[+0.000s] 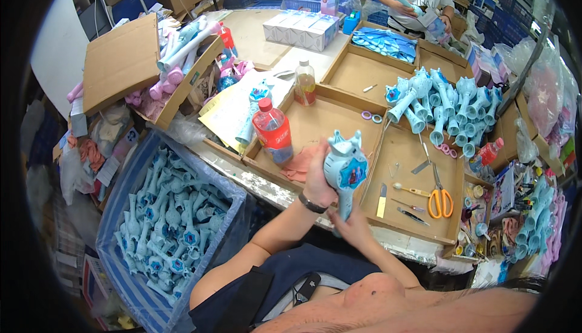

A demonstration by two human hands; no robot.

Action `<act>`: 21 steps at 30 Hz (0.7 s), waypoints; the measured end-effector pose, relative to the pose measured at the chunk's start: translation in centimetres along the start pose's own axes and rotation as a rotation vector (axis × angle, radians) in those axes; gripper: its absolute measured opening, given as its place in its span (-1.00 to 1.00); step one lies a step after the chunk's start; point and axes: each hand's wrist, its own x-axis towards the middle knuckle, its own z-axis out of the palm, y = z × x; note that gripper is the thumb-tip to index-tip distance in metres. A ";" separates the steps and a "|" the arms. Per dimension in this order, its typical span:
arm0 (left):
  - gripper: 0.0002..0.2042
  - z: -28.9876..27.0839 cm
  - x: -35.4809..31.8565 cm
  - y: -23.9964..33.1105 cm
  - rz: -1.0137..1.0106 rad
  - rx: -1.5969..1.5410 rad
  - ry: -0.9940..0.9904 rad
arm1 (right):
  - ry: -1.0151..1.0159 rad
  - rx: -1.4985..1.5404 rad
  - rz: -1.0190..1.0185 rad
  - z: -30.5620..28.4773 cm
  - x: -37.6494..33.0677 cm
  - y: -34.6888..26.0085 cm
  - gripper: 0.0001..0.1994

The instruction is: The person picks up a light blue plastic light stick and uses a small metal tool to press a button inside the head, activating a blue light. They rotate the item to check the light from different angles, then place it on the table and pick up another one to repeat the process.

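The left hand (317,178) gripped the head of a light blue toy wand (344,172), fingers wrapped round its back, while the right hand (351,227) closed on the lower end of the handle. The wand stood nearly upright above the near edge of a shallow cardboard tray (418,227), its round picture badge facing the camera. A black wristband (311,204) sat on the left wrist. In the tray lay orange-handled scissors (439,199) and small hand tools. A red-capped bottle (273,131) stood in the next tray to the left. More blue wands were heaped further back (445,105) and filled a bin (130,290) on the floor at the left.
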 end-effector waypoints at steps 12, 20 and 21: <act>-0.55 -1.1 -0.5 -1.6 -0.100 -0.169 0.049 | -0.250 1.139 0.498 -1.5 -0.2 -0.9 -0.62; -0.55 -2.2 -0.4 -2.1 -0.115 -0.023 0.111 | -0.176 1.056 0.544 -1.4 -0.5 -0.6 -0.61; -0.55 -2.6 -0.4 -2.2 -0.121 -0.043 0.108 | -0.178 1.068 0.555 -1.3 -0.6 -0.5 -0.61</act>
